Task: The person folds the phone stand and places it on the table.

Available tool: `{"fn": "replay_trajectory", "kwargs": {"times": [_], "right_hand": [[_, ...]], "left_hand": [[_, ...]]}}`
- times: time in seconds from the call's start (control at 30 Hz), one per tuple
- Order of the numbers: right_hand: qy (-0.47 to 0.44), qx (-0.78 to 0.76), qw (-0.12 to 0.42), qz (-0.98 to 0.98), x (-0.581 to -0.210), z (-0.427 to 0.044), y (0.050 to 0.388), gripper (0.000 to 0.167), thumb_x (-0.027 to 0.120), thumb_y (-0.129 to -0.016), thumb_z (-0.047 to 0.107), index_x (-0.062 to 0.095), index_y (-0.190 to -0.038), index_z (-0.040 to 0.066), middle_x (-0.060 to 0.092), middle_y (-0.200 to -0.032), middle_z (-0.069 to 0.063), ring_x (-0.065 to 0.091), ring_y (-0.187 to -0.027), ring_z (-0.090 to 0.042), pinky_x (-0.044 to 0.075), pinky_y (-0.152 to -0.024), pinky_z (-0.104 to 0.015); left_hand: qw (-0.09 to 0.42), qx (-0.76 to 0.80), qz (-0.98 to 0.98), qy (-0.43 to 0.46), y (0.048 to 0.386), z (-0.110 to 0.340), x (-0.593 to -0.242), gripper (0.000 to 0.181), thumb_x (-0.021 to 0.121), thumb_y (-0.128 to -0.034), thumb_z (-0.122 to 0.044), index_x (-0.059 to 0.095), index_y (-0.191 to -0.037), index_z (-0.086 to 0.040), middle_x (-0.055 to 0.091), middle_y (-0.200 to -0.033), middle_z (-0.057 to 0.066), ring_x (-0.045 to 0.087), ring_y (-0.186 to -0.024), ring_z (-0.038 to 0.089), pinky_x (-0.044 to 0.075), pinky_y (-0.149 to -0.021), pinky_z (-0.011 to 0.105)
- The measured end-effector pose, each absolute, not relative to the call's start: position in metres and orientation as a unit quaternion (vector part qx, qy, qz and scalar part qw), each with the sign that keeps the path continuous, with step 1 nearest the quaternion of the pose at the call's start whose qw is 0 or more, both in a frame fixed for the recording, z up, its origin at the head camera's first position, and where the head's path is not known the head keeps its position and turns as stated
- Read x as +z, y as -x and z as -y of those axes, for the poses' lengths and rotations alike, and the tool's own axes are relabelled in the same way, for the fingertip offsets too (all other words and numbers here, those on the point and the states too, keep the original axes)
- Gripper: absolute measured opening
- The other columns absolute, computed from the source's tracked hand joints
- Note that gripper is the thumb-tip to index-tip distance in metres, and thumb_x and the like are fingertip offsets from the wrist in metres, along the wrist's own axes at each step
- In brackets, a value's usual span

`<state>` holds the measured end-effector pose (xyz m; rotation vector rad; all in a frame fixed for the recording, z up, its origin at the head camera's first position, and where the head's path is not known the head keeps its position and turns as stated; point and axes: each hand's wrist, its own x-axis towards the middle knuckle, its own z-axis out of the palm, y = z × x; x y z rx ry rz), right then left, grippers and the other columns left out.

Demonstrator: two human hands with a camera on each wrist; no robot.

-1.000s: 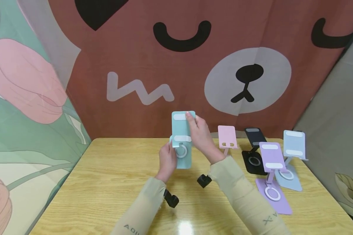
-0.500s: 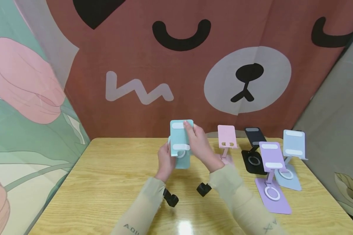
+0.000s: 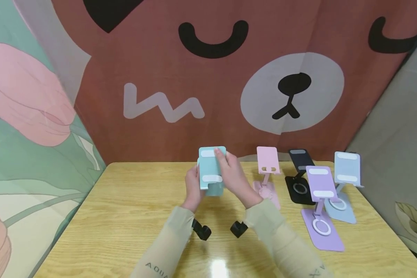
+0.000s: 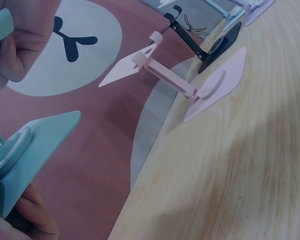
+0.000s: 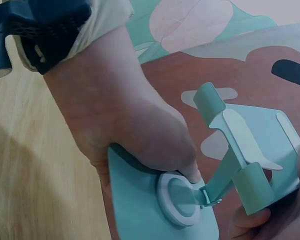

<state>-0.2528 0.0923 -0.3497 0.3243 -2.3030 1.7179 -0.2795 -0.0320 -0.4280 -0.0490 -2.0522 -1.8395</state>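
Note:
A teal folding phone stand (image 3: pixel 210 166) is held up above the table between both hands. My left hand (image 3: pixel 193 189) grips its base plate (image 5: pixel 135 200), thumb near the white ring (image 5: pixel 179 199) in the right wrist view. My right hand (image 3: pixel 234 173) pinches the upper plate from the right, with the thumb on its front face by a white pad. A hinged arm (image 5: pixel 222 175) joins the two plates, which stand apart at an angle. In the left wrist view only part of the base (image 4: pixel 40 145) shows, with left fingers (image 4: pixel 35 212) under it.
To the right on the wooden table (image 3: pixel 142 231) stand a pink phone stand (image 3: pixel 268 159), a black one (image 3: pixel 300 189), a purple one (image 3: pixel 322 227) and a light blue one (image 3: pixel 347 168). A bear-print cloth (image 3: pixel 160 135) hangs behind the table.
The teal stand's upper plate has come down toward its base, covering the white ring in the head view. My right hand has moved down with it; the left hand keeps its grip.

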Motion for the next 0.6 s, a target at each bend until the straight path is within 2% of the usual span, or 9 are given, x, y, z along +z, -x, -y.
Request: {"fn": "replay_trajectory", "kwargs": {"times": [0.23,0.6], "right_hand": [[-0.110,0.586,0.144,0.790,-0.3527,-0.0893,0.2520,0.046,0.041,-0.111,0.039,0.063,-0.096,0.002,0.060,-0.075,-0.009,0.056,-0.069,-0.023,0.049,-0.065,-0.036],[-0.093,0.602,0.143,0.780,-0.3542,-0.0895,0.2507,0.048,0.043,-0.109,0.045,0.065,-0.099,0.003,0.062,-0.080,-0.010,0.058,-0.072,-0.024,0.050,-0.066,-0.037]], "left_hand": [[0.188,-0.663,0.724,0.005,0.2811,0.0321,-0.4244,0.041,0.048,-0.1092,-0.021,0.062,-0.076,-0.001,0.066,-0.072,0.008,0.054,-0.063,0.009,0.045,-0.058,0.023],[0.184,-0.670,0.720,0.005,0.2791,0.0327,-0.4186,0.041,0.047,-0.1100,-0.020,0.062,-0.076,-0.002,0.062,-0.069,0.004,0.053,-0.061,0.008,0.044,-0.057,0.022]]}}
